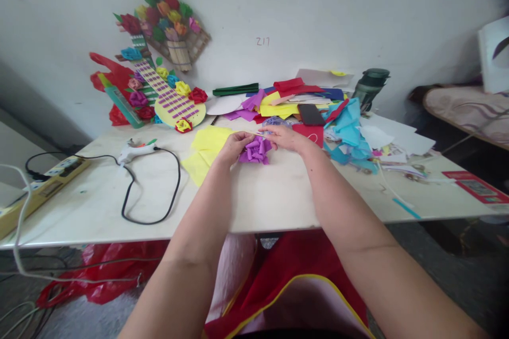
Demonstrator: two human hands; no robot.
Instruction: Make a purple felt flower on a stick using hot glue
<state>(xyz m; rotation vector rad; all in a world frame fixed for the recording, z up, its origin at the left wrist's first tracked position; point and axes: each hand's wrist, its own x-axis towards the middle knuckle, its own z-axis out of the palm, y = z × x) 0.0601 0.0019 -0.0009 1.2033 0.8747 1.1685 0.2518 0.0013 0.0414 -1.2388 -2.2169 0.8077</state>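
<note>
A purple paper flower (255, 150) lies on the white table (254, 196) in front of me. My left hand (235, 146) is curled around its left side, fingers closed on the petals. My right hand (287, 139) reaches in from the right, fingers pinched at the flower's top edge, where a thin pale strip shows. Yellow paper sheets (207, 148) lie just left of the flower under my left wrist.
A glue gun (135, 150) with a black cord lies at the left, beside a power strip (47, 180). Piled coloured paper (310, 106), a dark bottle (369, 87) and a paper guitar with flowers (167, 95) stand at the back. Red bags lie under the table.
</note>
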